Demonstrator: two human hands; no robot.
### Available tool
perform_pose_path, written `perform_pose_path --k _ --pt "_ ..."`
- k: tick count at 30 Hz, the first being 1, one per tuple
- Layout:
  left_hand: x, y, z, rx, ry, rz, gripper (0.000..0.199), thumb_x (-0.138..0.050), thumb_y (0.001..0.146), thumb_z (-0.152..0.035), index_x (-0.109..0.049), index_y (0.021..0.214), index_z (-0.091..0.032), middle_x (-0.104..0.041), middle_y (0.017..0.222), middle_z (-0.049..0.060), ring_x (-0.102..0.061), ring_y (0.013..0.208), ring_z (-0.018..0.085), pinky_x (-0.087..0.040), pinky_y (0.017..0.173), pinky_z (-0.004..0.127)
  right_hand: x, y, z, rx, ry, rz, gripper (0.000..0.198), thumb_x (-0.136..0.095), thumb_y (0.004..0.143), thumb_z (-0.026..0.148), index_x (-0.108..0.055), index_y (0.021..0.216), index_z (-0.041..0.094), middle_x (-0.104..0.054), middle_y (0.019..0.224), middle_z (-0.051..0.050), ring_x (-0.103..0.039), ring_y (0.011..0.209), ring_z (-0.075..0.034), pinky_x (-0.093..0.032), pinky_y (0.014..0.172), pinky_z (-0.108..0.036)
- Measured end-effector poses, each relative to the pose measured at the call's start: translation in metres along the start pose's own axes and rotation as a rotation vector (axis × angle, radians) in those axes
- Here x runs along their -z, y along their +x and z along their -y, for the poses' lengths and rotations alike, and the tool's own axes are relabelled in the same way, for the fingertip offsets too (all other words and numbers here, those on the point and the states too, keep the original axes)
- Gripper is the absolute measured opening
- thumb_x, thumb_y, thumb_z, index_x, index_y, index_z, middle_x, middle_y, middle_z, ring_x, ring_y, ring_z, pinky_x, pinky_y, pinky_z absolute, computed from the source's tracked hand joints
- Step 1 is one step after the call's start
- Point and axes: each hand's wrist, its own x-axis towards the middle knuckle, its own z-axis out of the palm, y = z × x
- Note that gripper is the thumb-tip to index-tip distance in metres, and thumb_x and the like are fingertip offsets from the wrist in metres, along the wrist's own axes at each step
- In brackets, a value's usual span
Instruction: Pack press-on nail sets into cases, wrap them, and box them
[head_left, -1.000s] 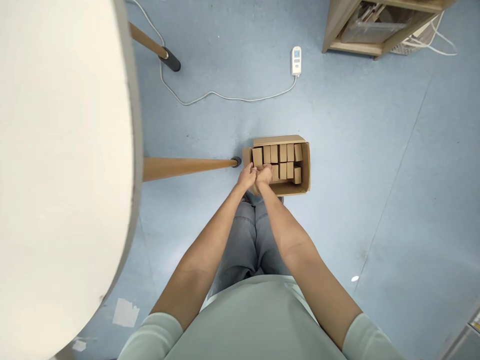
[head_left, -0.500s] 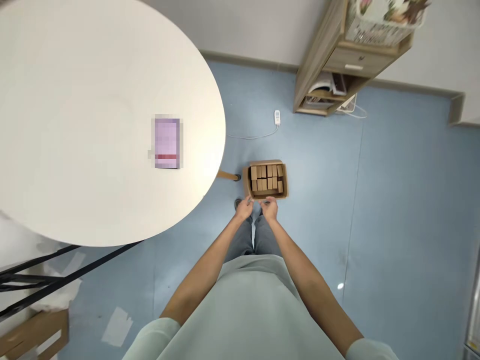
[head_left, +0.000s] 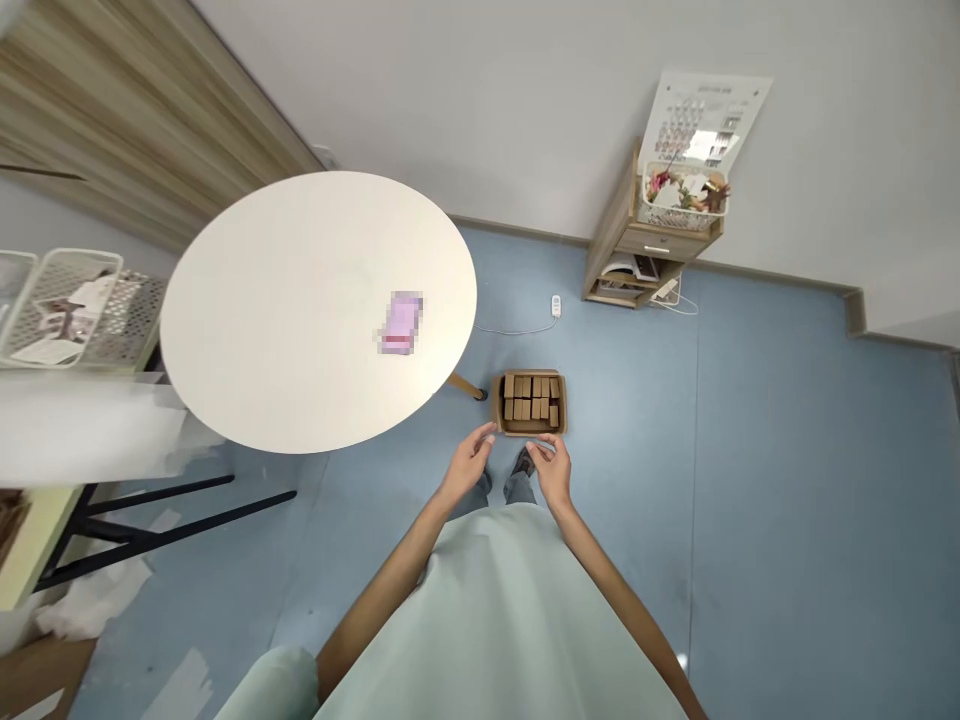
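An open cardboard box [head_left: 562, 402] stands on the floor in front of my feet, holding several small brown cartons [head_left: 536, 388] in two rows. Above its near left corner, as seen from overhead, is my left hand [head_left: 468, 462], with fingers stretched and the thumb apart. My right hand [head_left: 552, 470] is close to the box's near right edge, its fingers loosely bent and spread from the thumb. I see nothing held in either hand. Whether the hands touch the box cannot be made out.
A round white table [head_left: 300, 300] stands at the left with a blurred purple item [head_left: 402, 322] on it. A wooden cabinet [head_left: 630, 240] with a basket of flowers [head_left: 686, 195] is by the wall. A white power strip [head_left: 556, 306] and its cable lie on the floor.
The view has tilted up and shows more of the wall and the table's far side. My hands have moved further apart, and their fingers have spread.
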Motion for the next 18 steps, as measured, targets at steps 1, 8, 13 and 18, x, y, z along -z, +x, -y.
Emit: perform_pose_path --k 1,8,13,18 --pt "0.003 -0.007 -0.009 -0.018 -0.015 -0.012 0.063 -0.058 0.095 -0.063 -0.066 0.141 -0.021 -0.063 0.154 0.015 -0.064 0.138 0.032 -0.048 0.119 0.051 -0.001 -0.004 0.009 0.011 0.012 0.009 0.049 -0.084 0.076 0.057 -0.063 0.104 0.021 -0.079 0.103 -0.011 -0.078 0.104 -0.027 -0.061 0.097 -0.042" --pt "0.032 -0.051 -0.056 -0.131 -0.142 -0.059 0.061 -0.062 0.095 -0.065 -0.067 0.138 -0.022 -0.066 0.15 0.015 -0.07 0.128 0.032 -0.056 0.11 0.05 -0.022 -0.039 0.055 0.116 0.111 0.025 0.047 -0.084 0.08 0.054 -0.065 0.106 0.02 -0.078 0.108 -0.012 -0.076 0.109 -0.026 -0.059 0.099 -0.041" --pt "0.071 -0.089 -0.062 -0.19 -0.23 -0.113 0.056 -0.063 0.096 -0.063 -0.069 0.135 -0.023 -0.069 0.145 0.014 -0.071 0.126 0.032 -0.056 0.11 0.049 -0.06 -0.08 0.075 0.191 0.09 0.068 0.04 -0.085 0.083 0.051 -0.067 0.103 0.02 -0.077 0.106 -0.011 -0.076 0.105 -0.025 -0.06 0.097 -0.039" --pt "0.141 -0.135 -0.042 -0.199 -0.318 -0.169 0.053 -0.065 0.096 -0.061 -0.071 0.132 -0.022 -0.073 0.139 0.014 -0.073 0.123 0.03 -0.056 0.11 0.049 -0.131 -0.136 0.081 0.238 0.051 0.133 0.038 -0.085 0.083 0.049 -0.069 0.103 0.021 -0.077 0.102 -0.009 -0.076 0.102 -0.024 -0.061 0.098 -0.04"
